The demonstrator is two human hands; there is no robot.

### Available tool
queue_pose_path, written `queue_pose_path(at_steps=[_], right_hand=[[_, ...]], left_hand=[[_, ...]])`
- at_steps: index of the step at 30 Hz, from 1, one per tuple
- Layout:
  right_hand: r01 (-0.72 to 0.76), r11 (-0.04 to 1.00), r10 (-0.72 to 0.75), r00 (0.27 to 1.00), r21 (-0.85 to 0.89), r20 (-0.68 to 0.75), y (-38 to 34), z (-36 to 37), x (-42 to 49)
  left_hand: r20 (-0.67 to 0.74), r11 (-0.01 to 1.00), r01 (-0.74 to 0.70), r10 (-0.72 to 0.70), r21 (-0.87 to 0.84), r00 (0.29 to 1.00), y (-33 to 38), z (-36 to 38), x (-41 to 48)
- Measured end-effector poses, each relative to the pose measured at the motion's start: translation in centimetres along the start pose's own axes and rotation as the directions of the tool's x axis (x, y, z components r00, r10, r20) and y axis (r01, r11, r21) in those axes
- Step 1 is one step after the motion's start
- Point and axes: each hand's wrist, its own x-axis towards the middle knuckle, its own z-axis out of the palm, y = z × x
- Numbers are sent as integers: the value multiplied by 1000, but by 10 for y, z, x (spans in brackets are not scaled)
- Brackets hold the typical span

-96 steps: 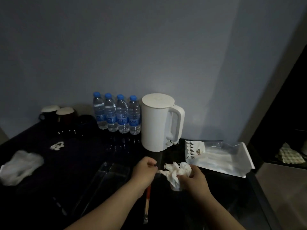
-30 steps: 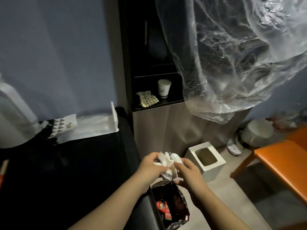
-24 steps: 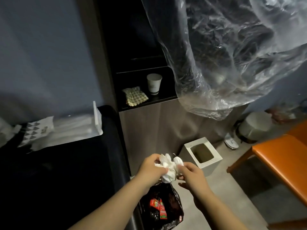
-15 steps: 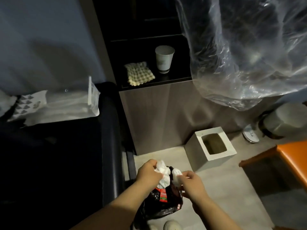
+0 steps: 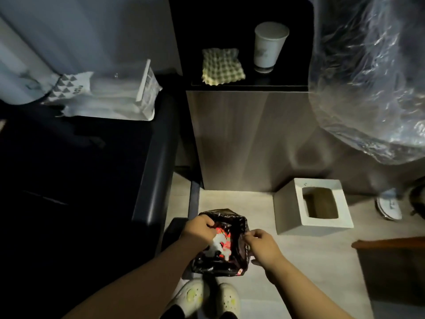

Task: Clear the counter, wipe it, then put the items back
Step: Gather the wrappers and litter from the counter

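While right hand (image 5: 261, 246) pinches bag (image 5: 220, 264) rim | left hand (image 5: 199, 229) over tissue (image 5: 217, 244)

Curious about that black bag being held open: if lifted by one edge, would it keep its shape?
Probably not: the black bag looks like thin, crinkled film, and the right hand pinches its rim, so it likely flops. Only a crumpled tissue and red wrappers show inside, so it is probably light.
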Motion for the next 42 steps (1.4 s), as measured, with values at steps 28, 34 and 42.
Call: queue_pose_path(at_steps=[28, 34, 42], right_hand=[[741, 379, -659, 637, -554, 401, -195, 213, -166], [766, 373, -617, 626, -523, 477, -192, 333, -215], [767, 360, -554, 633, -530, 540, -193, 448, -246]], left_hand=[[-564, 967, -109, 223, 229, 795, -127, -258, -139], [-577, 976, -90, 191, 200, 794, -236, -319, -167], [-615, 989, -70, 138, 134, 777, -336, -373, -181]])
